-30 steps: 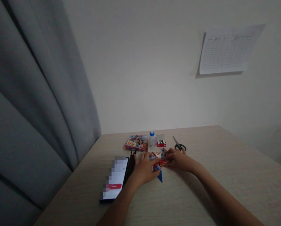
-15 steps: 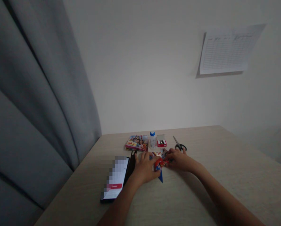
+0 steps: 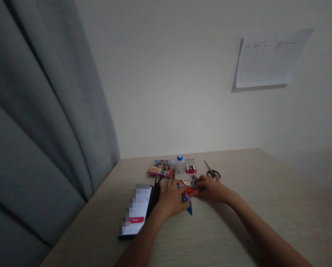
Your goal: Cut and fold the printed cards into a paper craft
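Note:
Between my hands lies a folded piece of printed paper, red and blue, with a pointed blue tip toward me. My left hand grips its left side, thumb and fingers around the edge. On the right side, my right hand pinches the paper with fingers bent together. More colourful printed paper shows just behind the fold, partly covered by my fingers. Black-handled scissors lie just beyond my right hand. Fingers hide part of the folds.
A phone with a lit screen leans on a dark stand left of my left hand. Farther back are a stack of glossy leaflets, a blue-capped bottle and a small red-and-white box. All rest on a wooden table against the wall.
Hardly anything differs: both hands keep their hold on the folded paper, with only a very slight shift of the fingers and the red part.

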A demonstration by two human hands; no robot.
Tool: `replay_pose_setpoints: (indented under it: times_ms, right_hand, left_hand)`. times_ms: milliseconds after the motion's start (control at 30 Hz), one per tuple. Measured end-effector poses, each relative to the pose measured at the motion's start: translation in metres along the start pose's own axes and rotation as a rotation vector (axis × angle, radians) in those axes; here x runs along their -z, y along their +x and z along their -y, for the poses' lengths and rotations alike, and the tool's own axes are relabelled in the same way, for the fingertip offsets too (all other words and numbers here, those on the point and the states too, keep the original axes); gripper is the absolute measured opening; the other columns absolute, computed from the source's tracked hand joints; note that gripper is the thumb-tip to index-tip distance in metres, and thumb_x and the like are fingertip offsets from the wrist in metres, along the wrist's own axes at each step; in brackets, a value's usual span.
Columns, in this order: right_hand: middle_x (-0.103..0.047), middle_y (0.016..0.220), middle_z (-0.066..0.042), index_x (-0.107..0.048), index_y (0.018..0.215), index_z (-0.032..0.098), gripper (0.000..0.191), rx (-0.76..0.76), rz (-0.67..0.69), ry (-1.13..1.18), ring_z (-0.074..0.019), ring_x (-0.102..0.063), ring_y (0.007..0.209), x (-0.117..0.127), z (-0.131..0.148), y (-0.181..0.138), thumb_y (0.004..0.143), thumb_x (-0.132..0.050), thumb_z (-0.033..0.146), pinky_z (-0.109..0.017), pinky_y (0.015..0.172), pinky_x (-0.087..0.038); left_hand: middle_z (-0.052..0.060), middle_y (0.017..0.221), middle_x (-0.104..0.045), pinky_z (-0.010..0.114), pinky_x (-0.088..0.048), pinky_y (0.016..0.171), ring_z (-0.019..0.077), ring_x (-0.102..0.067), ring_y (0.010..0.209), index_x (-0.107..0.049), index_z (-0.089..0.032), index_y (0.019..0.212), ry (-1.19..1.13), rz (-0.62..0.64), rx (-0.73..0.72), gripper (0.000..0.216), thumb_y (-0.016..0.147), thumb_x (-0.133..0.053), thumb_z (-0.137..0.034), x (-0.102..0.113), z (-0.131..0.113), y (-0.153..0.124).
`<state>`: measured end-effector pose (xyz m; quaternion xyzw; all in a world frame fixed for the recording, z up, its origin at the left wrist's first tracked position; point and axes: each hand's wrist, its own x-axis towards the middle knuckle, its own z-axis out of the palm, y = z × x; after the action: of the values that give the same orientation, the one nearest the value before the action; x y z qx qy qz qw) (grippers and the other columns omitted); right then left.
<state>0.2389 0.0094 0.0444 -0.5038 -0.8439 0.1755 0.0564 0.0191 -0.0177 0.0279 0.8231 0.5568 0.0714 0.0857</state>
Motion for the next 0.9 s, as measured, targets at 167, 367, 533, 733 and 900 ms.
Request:
replay_pose_setpoints:
  times_ms: [167, 367, 533, 733, 900]
  right_hand:
    - [-0.059, 0.127, -0.011, -0.071, 0.115, 0.033, 0.036, 0.012, 0.002, -0.006, -0.0362, -0.050, 0.123, -0.001, -0.001, 0.001, 0.086, -0.062, 0.050, -0.072, 0.109, -0.017]
    - [-0.059, 0.127, -0.011, -0.071, 0.116, 0.033, 0.037, 0.024, 0.001, 0.000, -0.0378, -0.051, 0.123, 0.000, -0.001, 0.000, 0.085, -0.062, 0.051, -0.076, 0.106, -0.014]
    - [-0.062, 0.127, -0.011, -0.070, 0.118, 0.034, 0.039, 0.022, 0.017, 0.000, -0.0400, -0.048, 0.126, 0.005, 0.000, -0.002, 0.086, -0.060, 0.054, -0.073, 0.107, -0.016]
    - [-0.075, 0.107, -0.008, -0.075, 0.106, 0.031, 0.032, -0.018, -0.002, 0.075, -0.0345, -0.059, 0.116, 0.010, -0.004, 0.000, 0.089, -0.056, 0.050, -0.066, 0.113, -0.012]
    - [-0.072, 0.113, -0.006, -0.075, 0.100, 0.026, 0.022, -0.017, -0.111, 0.074, -0.0301, -0.062, 0.114, 0.004, -0.009, 0.005, 0.087, -0.059, 0.034, -0.062, 0.115, -0.012]
  left_hand:
    - [0.007, 0.142, -0.045, 0.075, -0.003, 0.110, 0.0383, -0.028, 0.140, -0.049, -0.046, 0.138, -0.020, 0.003, 0.009, 0.061, 0.079, -0.060, -0.056, -0.001, 0.002, -0.002]
    - [0.007, 0.144, -0.045, 0.074, -0.001, 0.110, 0.0374, -0.031, 0.139, -0.034, -0.044, 0.149, -0.034, 0.019, 0.010, 0.076, 0.079, -0.062, -0.055, 0.002, 0.004, -0.002]
    - [0.006, 0.146, -0.046, 0.073, 0.003, 0.111, 0.0375, -0.030, 0.140, -0.033, -0.042, 0.149, -0.045, 0.031, 0.012, 0.078, 0.079, -0.066, -0.052, 0.004, 0.006, -0.002]
    - [0.004, 0.145, -0.050, 0.072, 0.005, 0.112, 0.0365, -0.031, 0.140, -0.040, -0.041, 0.146, -0.088, 0.038, -0.029, 0.074, 0.078, -0.070, -0.049, 0.009, 0.014, -0.004]
    - [0.003, 0.147, -0.049, 0.072, 0.004, 0.112, 0.0362, -0.029, 0.142, -0.039, -0.045, 0.146, -0.121, 0.077, -0.047, 0.076, 0.078, -0.072, -0.044, 0.015, 0.019, -0.007]
